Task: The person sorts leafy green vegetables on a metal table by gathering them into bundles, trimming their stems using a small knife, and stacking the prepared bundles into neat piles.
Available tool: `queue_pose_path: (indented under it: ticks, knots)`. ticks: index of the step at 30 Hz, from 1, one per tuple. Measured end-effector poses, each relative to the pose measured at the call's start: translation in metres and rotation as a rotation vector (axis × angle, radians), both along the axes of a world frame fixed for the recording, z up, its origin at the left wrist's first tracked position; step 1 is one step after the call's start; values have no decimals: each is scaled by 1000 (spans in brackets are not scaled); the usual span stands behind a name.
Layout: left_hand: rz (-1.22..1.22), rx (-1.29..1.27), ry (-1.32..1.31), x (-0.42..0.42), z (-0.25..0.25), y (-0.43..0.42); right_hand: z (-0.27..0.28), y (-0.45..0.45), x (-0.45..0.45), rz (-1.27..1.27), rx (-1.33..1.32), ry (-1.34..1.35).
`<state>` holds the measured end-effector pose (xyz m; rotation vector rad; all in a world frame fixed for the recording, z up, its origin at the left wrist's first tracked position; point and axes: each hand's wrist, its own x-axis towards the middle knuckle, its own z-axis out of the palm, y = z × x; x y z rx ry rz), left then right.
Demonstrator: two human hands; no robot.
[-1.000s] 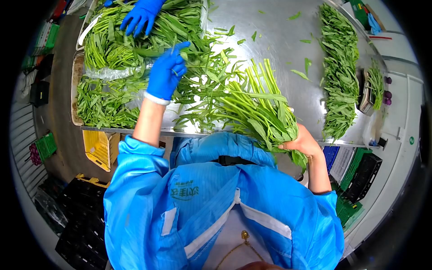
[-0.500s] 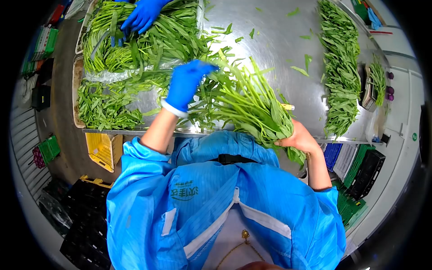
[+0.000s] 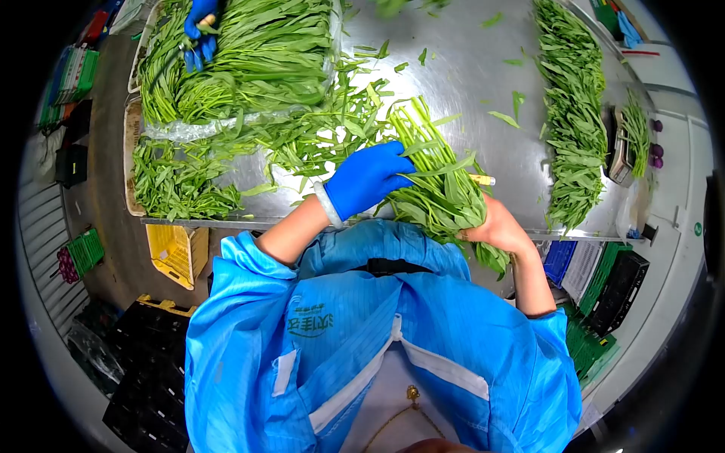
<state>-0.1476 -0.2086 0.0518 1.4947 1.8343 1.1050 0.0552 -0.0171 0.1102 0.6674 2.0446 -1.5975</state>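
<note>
A bunch of leafy greens (image 3: 442, 181) is held at a slant over the near edge of the metal table (image 3: 453, 75), stems pointing up and away, leaves toward my body. My bare right hand (image 3: 495, 226) is wrapped round its leafy lower right end. My left hand (image 3: 370, 180), in a blue glove, has its fingers curled on the left side of the stems; its fingertips are partly among the greens. Loose leaves and stems (image 3: 332, 132) lie left of the bunch. A small yellow-and-white item (image 3: 482, 180) shows just above my right hand.
A co-worker's blue-gloved hands (image 3: 200, 38) are over a tray heaped with greens (image 3: 272, 53) at upper left. Below that lies another greens pile (image 3: 181, 181). A long row of greens (image 3: 570, 113) lines the right side. A yellow crate (image 3: 177, 253) stands below the table's edge.
My left hand has moved right and down from the loose leaves onto the held bunch. My right hand has shifted slightly left. The co-worker's hands have moved up and left.
</note>
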Motion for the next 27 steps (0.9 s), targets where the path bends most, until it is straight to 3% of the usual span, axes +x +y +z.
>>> queue_pose_path:
  ticks: [6,12,18,21,23,25,27]
  knots:
    - [-37,-147,616,4,-13,-9,-13,-2,2,6,42,-8]
    - [123,-339,754,5,3,-10,-2,-7,-10,-40,108,-96]
    - [283,-325,768,-4,14,-15,-2,-10,-12,-57,133,-56]
    - [439,-201,909,-9,13,-18,-5,-8,-9,-47,159,-35]
    - [640,-280,868,-44,-3,-31,-15,6,4,-8,195,-8]
    - [684,-335,392,-77,-31,-64,-8,13,11,-62,149,-6]
    - [683,-266,-352,-93,-38,-74,-5,16,19,-105,74,-2]
